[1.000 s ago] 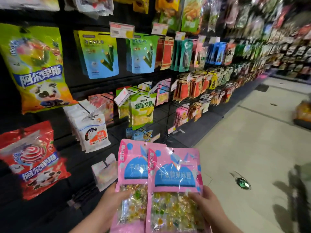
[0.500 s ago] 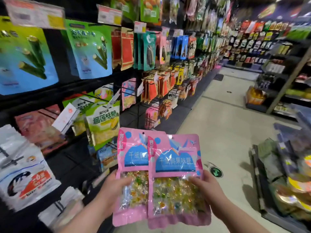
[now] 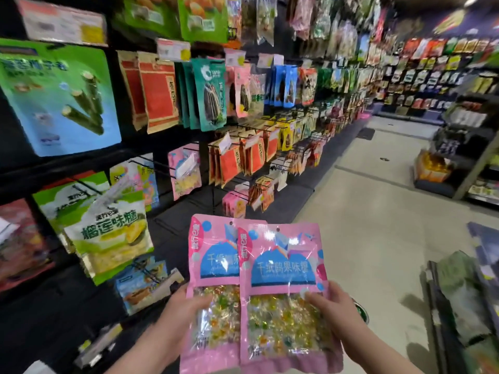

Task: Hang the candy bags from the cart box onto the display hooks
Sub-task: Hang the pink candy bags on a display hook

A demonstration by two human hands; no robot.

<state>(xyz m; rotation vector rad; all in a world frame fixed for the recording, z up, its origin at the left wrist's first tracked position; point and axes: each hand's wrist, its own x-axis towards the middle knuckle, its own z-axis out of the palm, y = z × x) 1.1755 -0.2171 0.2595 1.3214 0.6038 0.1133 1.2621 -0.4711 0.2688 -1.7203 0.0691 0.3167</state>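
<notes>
I hold two pink candy bags upright in front of me, overlapping. My left hand [image 3: 180, 310] grips the left pink candy bag [image 3: 213, 255] at its clear lower window. My right hand [image 3: 333, 310] grips the right pink candy bag [image 3: 282, 268], which lies over the left one's edge. Each bag has a small hang hole at the top. Black wire display hooks [image 3: 151, 164] stick out from the dark rack on my left, and a matching pink bag [image 3: 185, 171] hangs on one of them. The cart box [image 3: 467, 295] with more bags shows at the right edge.
The rack on my left is packed with hanging snack bags, such as a green durian candy bag [image 3: 110, 233] and teal seed bags [image 3: 210, 95]. A pale tiled aisle floor [image 3: 364, 206] runs ahead. More shelving [image 3: 469, 147] stands on the right.
My view has swung right along the aisle and moved forward. The two pink bags stay in both hands, a little higher and closer to the rack's hooks.
</notes>
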